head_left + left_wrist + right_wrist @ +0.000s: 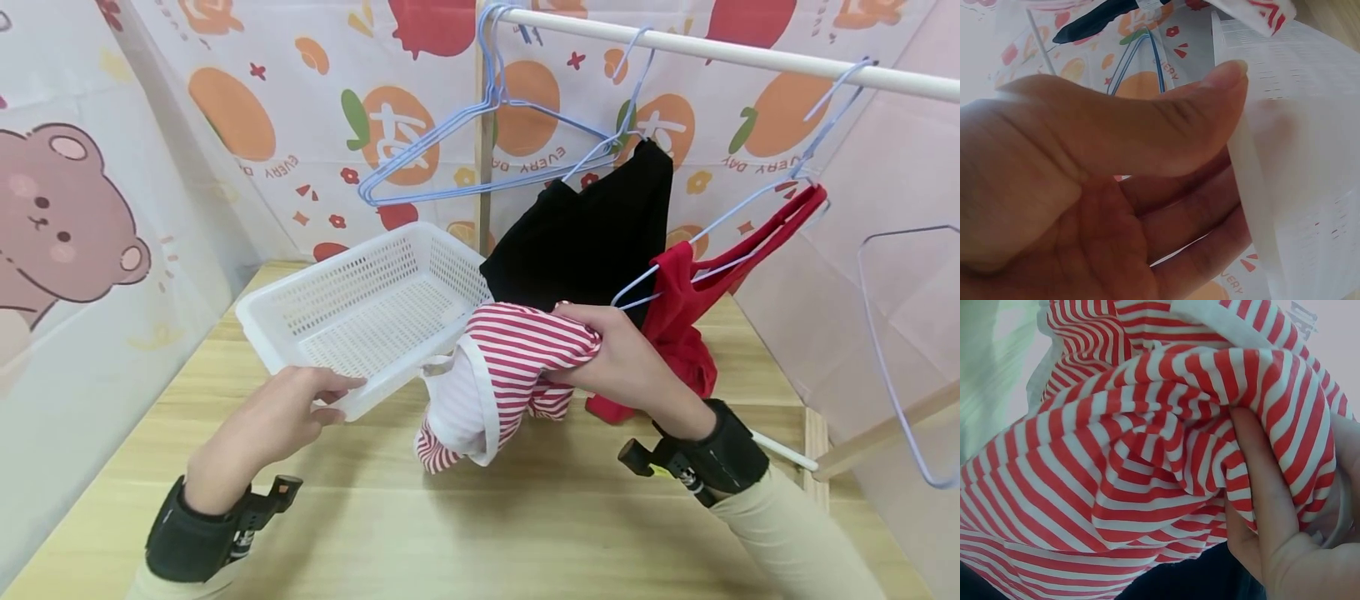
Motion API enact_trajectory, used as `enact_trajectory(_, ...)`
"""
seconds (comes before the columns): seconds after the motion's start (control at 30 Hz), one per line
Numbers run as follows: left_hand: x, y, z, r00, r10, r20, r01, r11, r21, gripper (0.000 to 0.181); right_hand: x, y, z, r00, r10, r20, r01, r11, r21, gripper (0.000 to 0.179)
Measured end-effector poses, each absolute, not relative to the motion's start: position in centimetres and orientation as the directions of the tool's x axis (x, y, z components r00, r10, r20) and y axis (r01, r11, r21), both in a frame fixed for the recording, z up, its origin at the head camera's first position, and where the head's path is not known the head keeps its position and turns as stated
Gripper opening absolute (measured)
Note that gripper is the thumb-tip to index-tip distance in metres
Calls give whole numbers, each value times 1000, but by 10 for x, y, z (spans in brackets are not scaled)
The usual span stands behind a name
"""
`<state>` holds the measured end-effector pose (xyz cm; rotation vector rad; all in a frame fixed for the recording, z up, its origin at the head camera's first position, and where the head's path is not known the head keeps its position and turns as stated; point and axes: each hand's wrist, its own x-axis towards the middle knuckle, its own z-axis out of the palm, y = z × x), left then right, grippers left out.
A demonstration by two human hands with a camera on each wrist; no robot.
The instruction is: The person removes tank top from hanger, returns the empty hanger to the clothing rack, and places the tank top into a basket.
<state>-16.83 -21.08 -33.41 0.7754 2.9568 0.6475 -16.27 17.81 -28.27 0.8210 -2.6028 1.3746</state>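
Note:
My left hand (pixel 288 412) pinches the near rim of a white plastic basket (pixel 258 325) with perforated sides. In the left wrist view the thumb (pixel 1204 119) lies along one side of that rim, the fingers on the other. Bunched cloth fills my right hand (pixel 622 354): a red-and-white striped garment (pixel 517 358), its white-edged opening hanging toward the table. Close up in the right wrist view, fingers (pixel 1266 481) dig into the folds of the striped fabric. The garment overlaps the basket's right edge in the head view.
A white rail (pixel 675 43) crosses the upper right, carrying several blue hangers (pixel 427 150). Black clothing (pixel 592 242) and a red strappy garment (pixel 682 300) hang there, just behind my right hand. Another hanger (pixel 885 358) is at far right. Below lies the wooden tabletop (pixel 420 533).

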Motion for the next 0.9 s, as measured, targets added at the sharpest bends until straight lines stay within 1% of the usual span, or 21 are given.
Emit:
enact_trajectory(0.1,-167,-212,-336,-876,475,83,466,790,399,43,-165,171,-279,-869,-393,300,-465,441,-768,37)
enact_trajectory(0.23,-167,-212,-336,-879,469,81,460,794,398,43,-170,162,-270,-875,-375,306,-452,407,-794,38)
enact_trajectory(0.53,-168,-213,-335,-874,477,90,471,789,395,42,-183,140,-248,-843,-384,377,-506,328,-798,28)
enact_trajectory(0.8,-169,-210,-333,-876,475,82,465,788,403,42,-197,122,-235,-816,-392,424,-536,242,-809,24)
enact_trajectory(0.9,-169,-211,-333,-878,474,72,459,787,412,35,-203,114,-230,-811,-381,443,-547,230,-805,23)
